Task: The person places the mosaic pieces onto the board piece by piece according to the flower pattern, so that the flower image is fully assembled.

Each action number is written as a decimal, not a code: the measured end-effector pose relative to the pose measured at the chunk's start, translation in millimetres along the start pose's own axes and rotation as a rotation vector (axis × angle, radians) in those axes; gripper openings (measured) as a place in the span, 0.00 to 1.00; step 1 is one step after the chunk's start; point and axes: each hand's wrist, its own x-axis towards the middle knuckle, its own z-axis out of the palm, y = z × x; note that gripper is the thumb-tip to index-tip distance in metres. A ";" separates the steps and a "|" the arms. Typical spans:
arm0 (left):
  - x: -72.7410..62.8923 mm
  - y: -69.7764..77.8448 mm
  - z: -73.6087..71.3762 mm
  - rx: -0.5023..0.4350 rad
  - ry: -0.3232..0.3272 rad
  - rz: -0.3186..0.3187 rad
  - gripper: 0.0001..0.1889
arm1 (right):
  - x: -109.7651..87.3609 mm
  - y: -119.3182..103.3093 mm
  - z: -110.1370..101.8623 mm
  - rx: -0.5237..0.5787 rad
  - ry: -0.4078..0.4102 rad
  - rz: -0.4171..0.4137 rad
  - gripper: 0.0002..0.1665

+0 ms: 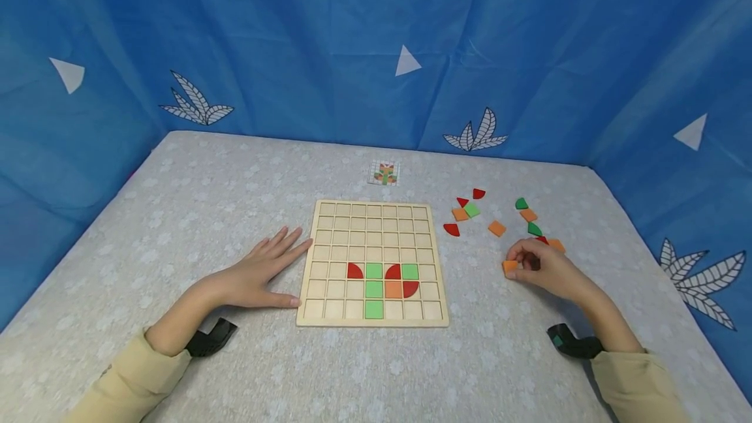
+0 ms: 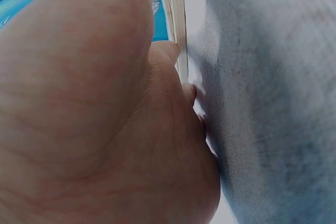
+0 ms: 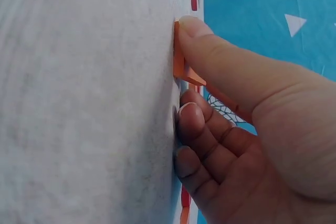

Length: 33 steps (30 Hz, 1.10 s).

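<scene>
My left hand (image 1: 255, 279) lies with its fingers spread, fingertips and thumb against the left edge of the wooden grid board (image 1: 335, 289). In the left wrist view the palm (image 2: 131, 140) fills most of the picture. To the right of the board, my right hand (image 1: 549, 269) pinches an orange square tile (image 1: 510, 267) between thumb and fingers, low over the table. The right wrist view shows the thumb on this orange tile (image 3: 179, 51), with the other fingers curled beside it. On the board sit several green squares (image 1: 373, 290), red quarter-circles (image 1: 355, 271) and an orange square (image 1: 393, 290).
Loose orange, red and green tiles (image 1: 497, 228) lie right of the board, several of them just beyond the right hand. A small pattern card (image 1: 384, 173) lies behind the board. Blue cloth (image 1: 294, 51) hangs around the table's back and sides.
</scene>
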 end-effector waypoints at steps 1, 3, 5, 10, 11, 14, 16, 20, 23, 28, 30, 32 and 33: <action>-0.1 -0.1 0.2 -0.001 0.000 -0.001 0.51 | 0.0 0.4 0.1 0.003 0.001 0.006 0.14; -0.4 -0.1 0.4 -0.003 0.001 -0.003 0.51 | -0.3 1.2 0.4 0.010 0.011 0.005 0.13; -0.5 -0.7 1.1 -0.004 0.002 -0.001 0.51 | -1.3 1.4 0.2 0.023 0.018 0.003 0.11; -1.2 -2.8 4.1 0.006 -0.009 -0.005 0.52 | -5.2 1.0 -0.7 0.078 0.022 -0.030 0.08; -1.5 -2.9 4.5 0.008 -0.012 -0.008 0.52 | -5.5 0.6 -0.9 0.094 0.019 -0.034 0.08; -1.9 -2.5 4.5 0.007 -0.014 -0.013 0.53 | -4.3 -3.3 -1.2 0.161 0.011 -0.029 0.08; -1.9 -2.0 4.2 0.007 -0.013 -0.013 0.53 | -1.9 -7.9 -1.1 0.198 0.019 -0.015 0.08; -1.6 -1.6 3.4 0.006 -0.002 -0.008 0.52 | 5.1 -22.7 -0.2 0.247 0.065 0.014 0.08; -1.5 -1.4 2.7 0.004 0.006 -0.003 0.52 | 11.4 -36.5 2.8 0.291 0.103 0.027 0.09; -1.7 -0.7 2.0 0.000 0.005 0.002 0.51 | 23.6 -58.4 12.1 0.395 0.127 0.045 0.11; -1.8 -0.3 1.6 -0.001 0.008 0.004 0.51 | 29.1 -66.8 16.6 0.424 0.116 0.043 0.11; -1.8 -0.3 1.2 -0.001 0.010 0.003 0.51 | 34.4 -74.9 21.6 0.443 0.097 0.044 0.11; -1.5 -0.3 1.0 -0.001 0.008 0.001 0.51 | 36.8 -79.0 24.2 0.452 0.088 0.038 0.11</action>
